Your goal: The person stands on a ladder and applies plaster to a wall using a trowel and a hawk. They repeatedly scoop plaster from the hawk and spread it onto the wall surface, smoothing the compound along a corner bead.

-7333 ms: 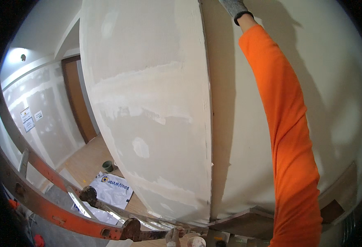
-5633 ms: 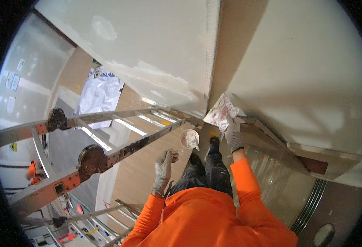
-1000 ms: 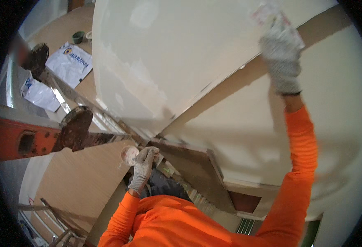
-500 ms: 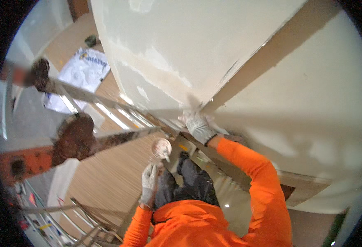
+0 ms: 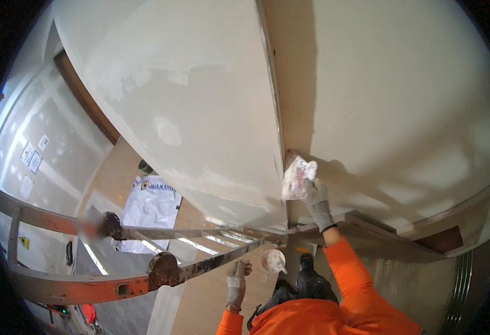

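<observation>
My right hand (image 5: 316, 202), in a grey-white knit glove, is closed round a broad putty knife (image 5: 298, 177). Its blade is smeared with pinkish-white paste and lies against the corner where the pale panel edge meets the cream wall. My left hand (image 5: 236, 282), gloved alike, hangs low beside the ladder rail with its fingers loosely bent and nothing visible in them. Just right of it stands a round tub (image 5: 273, 261) of pale paste, with a light-coloured handle or stick poking out.
A paint-stained folding ladder (image 5: 211, 265) stretches across the left toward the wall foot. Beyond it a white printed plastic sack (image 5: 151, 209) lies on the floor. Along the right wall's base runs a brown boxed ledge (image 5: 367, 237). A plastered panel (image 5: 200, 111) rises on the left.
The view has swung, showing more wall above. My right hand is now farther up along the corner, and the knife blade shows plainly. My left hand remains low near the tub.
</observation>
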`<state>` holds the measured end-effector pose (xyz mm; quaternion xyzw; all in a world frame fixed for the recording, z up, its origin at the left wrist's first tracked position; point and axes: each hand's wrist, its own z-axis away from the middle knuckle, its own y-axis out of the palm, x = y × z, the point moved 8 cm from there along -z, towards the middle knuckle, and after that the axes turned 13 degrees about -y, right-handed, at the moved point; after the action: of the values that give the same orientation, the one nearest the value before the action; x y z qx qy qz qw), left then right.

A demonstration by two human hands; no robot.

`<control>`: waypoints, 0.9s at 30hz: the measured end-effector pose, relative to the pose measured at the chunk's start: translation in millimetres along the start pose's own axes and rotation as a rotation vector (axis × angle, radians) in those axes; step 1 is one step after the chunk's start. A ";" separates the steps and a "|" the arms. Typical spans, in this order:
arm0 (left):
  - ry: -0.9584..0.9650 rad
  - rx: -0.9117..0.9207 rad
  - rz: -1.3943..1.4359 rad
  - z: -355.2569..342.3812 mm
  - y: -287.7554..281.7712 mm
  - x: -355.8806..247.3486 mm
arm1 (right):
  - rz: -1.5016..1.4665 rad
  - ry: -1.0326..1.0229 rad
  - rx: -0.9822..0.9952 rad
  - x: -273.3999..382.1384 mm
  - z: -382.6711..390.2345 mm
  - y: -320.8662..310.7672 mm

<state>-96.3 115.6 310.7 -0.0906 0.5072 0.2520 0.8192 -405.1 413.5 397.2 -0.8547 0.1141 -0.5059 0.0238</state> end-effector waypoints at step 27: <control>0.306 -0.035 -0.137 -5.2 -15.1 -1.9 | -0.501 -1.020 0.306 725.3 -333.3 -110.1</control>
<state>-93.5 99.9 308.3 -0.1767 0.6140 0.1875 0.7460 -341.1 386.6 1200.0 -0.9779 -0.1915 -0.0316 0.0783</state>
